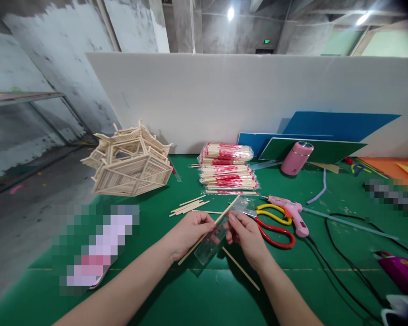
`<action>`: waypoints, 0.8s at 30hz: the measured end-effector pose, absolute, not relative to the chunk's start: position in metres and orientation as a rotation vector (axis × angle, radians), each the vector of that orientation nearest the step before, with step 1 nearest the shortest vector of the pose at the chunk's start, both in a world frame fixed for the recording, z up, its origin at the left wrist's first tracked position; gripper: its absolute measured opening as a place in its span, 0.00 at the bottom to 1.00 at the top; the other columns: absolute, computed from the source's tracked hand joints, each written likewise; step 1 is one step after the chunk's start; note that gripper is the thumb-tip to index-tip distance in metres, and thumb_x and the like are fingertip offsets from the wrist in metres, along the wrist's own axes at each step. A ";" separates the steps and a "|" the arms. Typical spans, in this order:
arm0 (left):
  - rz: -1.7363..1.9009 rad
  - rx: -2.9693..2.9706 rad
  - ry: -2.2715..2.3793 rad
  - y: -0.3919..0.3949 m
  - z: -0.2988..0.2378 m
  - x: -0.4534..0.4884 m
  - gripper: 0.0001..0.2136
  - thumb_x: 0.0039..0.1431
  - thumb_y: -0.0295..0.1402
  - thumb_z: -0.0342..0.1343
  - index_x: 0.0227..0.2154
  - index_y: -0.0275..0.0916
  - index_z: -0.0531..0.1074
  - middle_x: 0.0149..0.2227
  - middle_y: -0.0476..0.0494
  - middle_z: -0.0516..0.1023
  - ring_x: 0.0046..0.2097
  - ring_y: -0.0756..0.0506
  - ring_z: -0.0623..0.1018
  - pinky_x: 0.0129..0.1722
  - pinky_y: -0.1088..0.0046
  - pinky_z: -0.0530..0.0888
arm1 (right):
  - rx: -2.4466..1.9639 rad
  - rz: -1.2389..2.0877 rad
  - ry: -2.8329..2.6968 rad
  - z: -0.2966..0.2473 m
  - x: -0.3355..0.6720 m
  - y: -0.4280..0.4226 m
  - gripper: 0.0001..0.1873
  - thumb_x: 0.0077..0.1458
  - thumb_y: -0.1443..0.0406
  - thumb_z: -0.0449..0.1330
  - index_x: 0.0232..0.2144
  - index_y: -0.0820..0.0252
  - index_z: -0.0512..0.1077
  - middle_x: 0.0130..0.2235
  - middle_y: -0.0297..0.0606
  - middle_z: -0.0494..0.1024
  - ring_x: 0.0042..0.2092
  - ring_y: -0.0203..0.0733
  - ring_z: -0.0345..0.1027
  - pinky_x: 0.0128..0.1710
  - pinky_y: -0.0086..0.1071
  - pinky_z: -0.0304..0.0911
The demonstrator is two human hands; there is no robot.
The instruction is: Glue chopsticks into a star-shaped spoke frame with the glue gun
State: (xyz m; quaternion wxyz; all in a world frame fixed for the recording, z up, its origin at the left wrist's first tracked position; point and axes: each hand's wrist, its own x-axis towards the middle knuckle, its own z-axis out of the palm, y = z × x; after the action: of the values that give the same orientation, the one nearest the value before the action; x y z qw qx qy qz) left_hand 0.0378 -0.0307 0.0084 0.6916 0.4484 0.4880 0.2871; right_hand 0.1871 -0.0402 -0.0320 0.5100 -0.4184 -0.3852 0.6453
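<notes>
My left hand [192, 230] is closed in a pinch on a thin wooden chopstick [230, 207], which slants up and to the right. A clear rectangular plastic strip [204, 254] lies alongside the stick, and my right hand [246, 234] grips its right edge between thumb and fingers. Below the right hand, another chopstick [243, 270] rests on the green table [177, 299]. Several loose chopsticks [188, 206] lie just beyond my left hand. Scissors [275, 244] with red and yellow handles sit right of my right hand, their blades partly hidden by it.
A pink glue gun [292, 210] with a black cable [329, 258] lies at right. Wrapped chopstick packs [229, 176] are stacked at the back centre. A wooden stick structure [132, 174] stands back left. A pink flask [297, 158] stands before green and blue boards [343, 127].
</notes>
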 end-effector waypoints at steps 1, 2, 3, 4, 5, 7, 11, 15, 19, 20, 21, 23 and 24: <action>0.644 1.005 1.085 -0.031 0.008 0.038 0.09 0.44 0.35 0.56 0.20 0.35 0.64 0.18 0.51 0.72 0.24 0.51 0.73 0.27 0.76 0.65 | -1.005 1.551 -0.926 -0.032 0.187 -0.040 0.16 0.44 0.56 0.58 0.32 0.63 0.67 0.23 0.30 0.69 0.19 0.27 0.59 0.17 0.22 0.57; 0.646 1.008 1.081 -0.030 0.008 0.038 0.09 0.44 0.35 0.56 0.20 0.35 0.64 0.18 0.51 0.72 0.24 0.51 0.73 0.26 0.76 0.65 | -1.001 1.549 -0.925 -0.032 0.187 -0.040 0.16 0.45 0.56 0.58 0.32 0.63 0.67 0.23 0.30 0.69 0.19 0.27 0.59 0.17 0.22 0.58; 0.648 1.009 1.078 -0.030 0.008 0.038 0.09 0.44 0.36 0.56 0.20 0.35 0.64 0.18 0.51 0.72 0.24 0.51 0.73 0.26 0.76 0.65 | -0.998 1.548 -0.925 -0.032 0.187 -0.040 0.16 0.45 0.56 0.58 0.31 0.63 0.67 0.23 0.30 0.69 0.19 0.27 0.59 0.17 0.22 0.58; 0.650 1.009 1.073 -0.030 0.008 0.038 0.10 0.44 0.36 0.56 0.20 0.35 0.64 0.18 0.51 0.72 0.24 0.51 0.73 0.26 0.76 0.65 | -0.997 1.547 -0.924 -0.033 0.187 -0.040 0.16 0.45 0.56 0.58 0.31 0.63 0.67 0.23 0.30 0.69 0.19 0.27 0.59 0.17 0.22 0.58; 0.651 1.008 1.069 -0.030 0.007 0.038 0.10 0.44 0.36 0.56 0.20 0.34 0.64 0.18 0.51 0.72 0.24 0.51 0.73 0.26 0.76 0.65 | -0.997 1.546 -0.923 -0.033 0.187 -0.040 0.16 0.45 0.56 0.58 0.31 0.63 0.67 0.23 0.30 0.69 0.19 0.27 0.59 0.17 0.22 0.58; 0.648 1.003 1.063 -0.029 0.007 0.038 0.10 0.44 0.36 0.57 0.21 0.34 0.64 0.19 0.50 0.72 0.24 0.51 0.73 0.27 0.76 0.65 | -1.001 1.545 -0.918 -0.033 0.188 -0.040 0.15 0.45 0.56 0.58 0.31 0.63 0.67 0.23 0.30 0.70 0.19 0.27 0.59 0.18 0.22 0.58; 0.644 0.995 1.073 -0.029 0.008 0.039 0.10 0.43 0.36 0.57 0.21 0.35 0.65 0.18 0.50 0.72 0.24 0.50 0.73 0.27 0.76 0.66 | -1.002 1.543 -0.915 -0.034 0.188 -0.039 0.15 0.46 0.56 0.58 0.31 0.62 0.67 0.23 0.30 0.70 0.19 0.27 0.60 0.18 0.22 0.58; 0.645 0.996 1.084 -0.029 0.009 0.039 0.11 0.41 0.37 0.58 0.21 0.35 0.65 0.18 0.50 0.72 0.23 0.50 0.73 0.26 0.76 0.65 | -1.001 1.542 -0.898 -0.033 0.187 -0.040 0.15 0.45 0.56 0.58 0.30 0.62 0.67 0.23 0.30 0.70 0.19 0.27 0.59 0.18 0.22 0.58; 0.648 1.013 1.092 -0.028 0.010 0.039 0.11 0.41 0.37 0.58 0.20 0.35 0.65 0.18 0.50 0.72 0.23 0.51 0.73 0.26 0.76 0.65 | -1.001 1.535 -0.886 -0.032 0.186 -0.041 0.16 0.44 0.56 0.59 0.31 0.62 0.67 0.23 0.30 0.70 0.19 0.27 0.59 0.18 0.22 0.58; 0.645 1.022 1.097 -0.028 0.011 0.039 0.11 0.41 0.37 0.58 0.20 0.35 0.65 0.18 0.50 0.72 0.23 0.51 0.72 0.26 0.76 0.65 | -0.995 1.532 -0.886 -0.031 0.186 -0.041 0.16 0.44 0.56 0.58 0.31 0.62 0.67 0.23 0.30 0.70 0.19 0.28 0.59 0.18 0.22 0.57; 0.641 1.033 1.105 -0.028 0.011 0.038 0.11 0.41 0.37 0.57 0.21 0.35 0.65 0.18 0.50 0.72 0.23 0.51 0.72 0.25 0.76 0.65 | -0.987 1.528 -0.887 -0.031 0.185 -0.042 0.15 0.44 0.56 0.58 0.31 0.62 0.67 0.23 0.30 0.69 0.19 0.28 0.59 0.18 0.22 0.57; 0.627 1.063 1.126 -0.027 0.013 0.038 0.10 0.42 0.37 0.57 0.21 0.35 0.64 0.18 0.51 0.72 0.22 0.51 0.72 0.24 0.77 0.64 | -0.973 1.521 -0.890 -0.032 0.184 -0.042 0.15 0.45 0.56 0.58 0.30 0.62 0.67 0.23 0.30 0.69 0.19 0.28 0.59 0.18 0.23 0.57; 0.617 1.079 1.132 -0.027 0.014 0.038 0.10 0.42 0.37 0.56 0.21 0.35 0.64 0.18 0.51 0.72 0.22 0.51 0.72 0.24 0.77 0.63 | -0.968 1.518 -0.891 -0.032 0.184 -0.042 0.15 0.45 0.56 0.58 0.30 0.62 0.66 0.23 0.30 0.69 0.19 0.28 0.59 0.18 0.23 0.57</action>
State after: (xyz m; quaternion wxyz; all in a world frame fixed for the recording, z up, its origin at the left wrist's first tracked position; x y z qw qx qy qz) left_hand 0.0378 -0.0269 0.0140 0.6671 0.4780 0.5016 0.2736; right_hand 0.1836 -0.0419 -0.0321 0.5368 -0.4066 -0.3743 0.6375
